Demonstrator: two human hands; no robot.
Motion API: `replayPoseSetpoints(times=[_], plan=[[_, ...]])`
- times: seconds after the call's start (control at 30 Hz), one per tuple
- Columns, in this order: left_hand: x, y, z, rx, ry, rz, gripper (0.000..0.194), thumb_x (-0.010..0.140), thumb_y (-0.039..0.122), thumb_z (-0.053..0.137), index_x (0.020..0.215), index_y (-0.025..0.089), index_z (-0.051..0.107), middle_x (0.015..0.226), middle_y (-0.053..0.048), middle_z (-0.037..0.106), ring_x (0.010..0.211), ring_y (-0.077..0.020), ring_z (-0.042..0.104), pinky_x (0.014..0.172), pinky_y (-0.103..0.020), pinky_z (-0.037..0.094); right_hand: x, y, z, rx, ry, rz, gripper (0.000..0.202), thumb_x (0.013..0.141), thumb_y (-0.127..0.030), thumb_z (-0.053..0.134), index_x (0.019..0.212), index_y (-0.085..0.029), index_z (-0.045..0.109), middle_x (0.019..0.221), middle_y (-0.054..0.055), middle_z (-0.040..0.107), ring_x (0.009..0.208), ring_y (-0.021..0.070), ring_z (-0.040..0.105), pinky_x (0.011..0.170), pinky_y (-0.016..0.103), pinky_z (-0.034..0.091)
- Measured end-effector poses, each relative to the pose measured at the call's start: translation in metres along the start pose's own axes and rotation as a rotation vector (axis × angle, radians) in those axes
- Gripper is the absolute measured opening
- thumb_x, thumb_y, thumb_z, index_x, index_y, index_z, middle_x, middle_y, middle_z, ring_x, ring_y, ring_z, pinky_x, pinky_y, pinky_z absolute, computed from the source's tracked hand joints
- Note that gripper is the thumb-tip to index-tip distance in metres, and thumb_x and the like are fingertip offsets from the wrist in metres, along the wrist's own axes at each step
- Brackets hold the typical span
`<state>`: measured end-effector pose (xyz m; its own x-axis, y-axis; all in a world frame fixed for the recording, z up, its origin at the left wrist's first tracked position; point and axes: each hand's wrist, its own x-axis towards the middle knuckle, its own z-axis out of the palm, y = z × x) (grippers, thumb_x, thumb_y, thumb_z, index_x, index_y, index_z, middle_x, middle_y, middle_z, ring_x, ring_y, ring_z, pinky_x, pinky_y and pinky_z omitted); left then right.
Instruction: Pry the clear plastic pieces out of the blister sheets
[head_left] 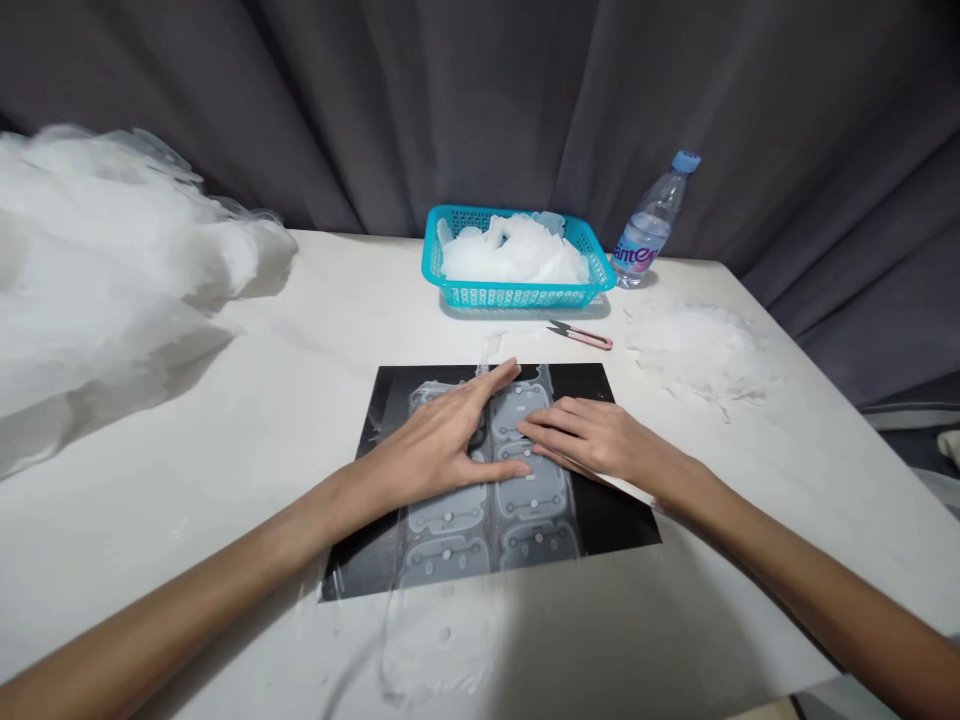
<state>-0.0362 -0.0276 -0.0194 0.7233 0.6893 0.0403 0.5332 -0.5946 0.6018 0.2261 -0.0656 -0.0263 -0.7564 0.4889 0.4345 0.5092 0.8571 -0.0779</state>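
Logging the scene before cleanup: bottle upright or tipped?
Upright: the bottle stands on its base, blue cap on top, beside the basket.

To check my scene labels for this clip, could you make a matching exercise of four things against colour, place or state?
1. Basket
2. Bottle
3. Snips
4. Black mat

A. Pink-handled, lying flat
B. Beneath the left hand and right hand
C. Turquoise, with pierced walls
D. Standing, blue-capped

Pairs: 1-C, 2-D, 3-A, 4-B
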Motion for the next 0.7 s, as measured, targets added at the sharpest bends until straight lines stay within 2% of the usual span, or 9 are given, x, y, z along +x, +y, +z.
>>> replayPoseSetpoints(times=[0.1, 0.2, 0.27, 0.33, 0.4, 0.47, 0.57, 0.63, 0.7], plan=[[0.0, -0.003, 0.001, 0.015, -0.028, -0.001, 0.117, 0.089, 0.076, 0.065, 0.171, 0.021, 0.003, 0.176, -0.018, 0.021, 0.16, -0.0369, 0.029, 0.129, -0.051, 0.031, 0.005, 0.0, -0.004, 0.188, 0.0, 0.143, 0.025, 0.11, -0.021, 0.05, 0.12, -0.016, 0.072, 0.113, 0.011, 0.078, 0.101, 0.0222, 0.071, 0.088, 0.036, 0.059], [0.001, -0.005, 0.001, 0.032, -0.058, -0.017, 0.122, 0.089, 0.078, 0.063, 0.171, 0.017, -0.004, 0.178, -0.019, 0.008, 0.163, -0.0378, 0.019, 0.13, -0.051, 0.027, 0.014, 0.015, -0.002, 0.428, 0.097, 0.384, 0.026, 0.11, -0.026, 0.049, 0.111, -0.019, 0.074, 0.111, 0.01, 0.077, 0.104, 0.0218, 0.071, 0.094, 0.035, 0.057], [0.001, -0.007, 0.002, 0.039, -0.059, -0.008, 0.124, 0.089, 0.078, 0.062, 0.17, 0.018, -0.01, 0.178, -0.019, 0.003, 0.163, -0.0383, 0.016, 0.131, -0.051, 0.025, 0.02, 0.034, 0.003, 0.526, 0.211, 0.599, 0.027, 0.108, -0.033, 0.052, 0.103, -0.02, 0.075, 0.102, 0.008, 0.076, 0.094, 0.021, 0.072, 0.084, 0.034, 0.058], [0.0, -0.009, 0.004, 0.042, -0.039, 0.014, 0.126, 0.089, 0.077, 0.063, 0.169, 0.02, -0.015, 0.178, -0.021, -0.001, 0.164, -0.039, 0.013, 0.131, -0.053, 0.024, 0.025, 0.056, 0.007, 0.608, 0.321, 0.815, 0.028, 0.103, -0.04, 0.056, 0.101, -0.019, 0.074, 0.086, 0.005, 0.074, 0.072, 0.0187, 0.069, 0.063, 0.03, 0.054], [-0.001, -0.01, 0.005, 0.043, 0.003, 0.031, 0.127, 0.088, 0.077, 0.065, 0.169, 0.022, -0.016, 0.178, -0.022, -0.003, 0.164, -0.0404, 0.009, 0.13, -0.057, 0.026, 0.028, 0.072, 0.008, 0.673, 0.386, 0.932, 0.03, 0.098, -0.045, 0.061, 0.098, -0.018, 0.074, 0.078, 0.003, 0.071, 0.057, 0.016, 0.062, 0.053, 0.028, 0.048], [-0.003, -0.008, 0.005, 0.038, 0.09, 0.04, 0.125, 0.084, 0.077, 0.07, 0.17, 0.023, -0.003, 0.177, -0.024, 0.005, 0.163, -0.0423, 0.012, 0.126, -0.06, 0.03, 0.028, 0.077, 0.004, 0.706, 0.429, 0.942, 0.032, 0.093, -0.049, 0.065, 0.092, -0.018, 0.074, 0.079, 0.003, 0.071, 0.056, 0.0146, 0.058, 0.053, 0.028, 0.047], [-0.004, 0.001, -0.001, -0.007, 0.263, 0.008, 0.092, 0.078, 0.078, 0.076, 0.146, 0.021, 0.05, 0.154, -0.02, 0.047, 0.146, -0.0411, 0.044, 0.118, -0.058, 0.042, 0.028, 0.06, -0.009, 0.711, 0.443, 0.87, 0.033, 0.093, -0.05, 0.066, 0.087, -0.019, 0.074, 0.085, 0.003, 0.072, 0.062, 0.0142, 0.057, 0.059, 0.028, 0.048], [-0.001, 0.009, -0.008, -0.158, 0.272, -0.109, 0.064, 0.091, 0.078, 0.06, 0.114, 0.019, 0.067, 0.119, -0.014, 0.068, 0.116, -0.0321, 0.063, 0.104, -0.05, 0.051, 0.03, 0.04, -0.019, 0.71, 0.377, 0.786, 0.031, 0.097, -0.047, 0.065, 0.091, -0.02, 0.076, 0.089, 0.003, 0.072, 0.067, 0.0146, 0.058, 0.066, 0.029, 0.049], [0.005, 0.015, -0.014, -0.412, 0.176, -0.277, 0.071, 0.103, 0.074, 0.03, 0.099, 0.017, 0.072, 0.09, -0.01, 0.072, 0.087, -0.0251, 0.067, 0.085, -0.041, 0.054, 0.032, 0.021, -0.028, 0.746, 0.264, 0.658, 0.028, 0.101, -0.043, 0.063, 0.1, -0.02, 0.079, 0.093, 0.004, 0.072, 0.074, 0.0154, 0.06, 0.073, 0.03, 0.05]])
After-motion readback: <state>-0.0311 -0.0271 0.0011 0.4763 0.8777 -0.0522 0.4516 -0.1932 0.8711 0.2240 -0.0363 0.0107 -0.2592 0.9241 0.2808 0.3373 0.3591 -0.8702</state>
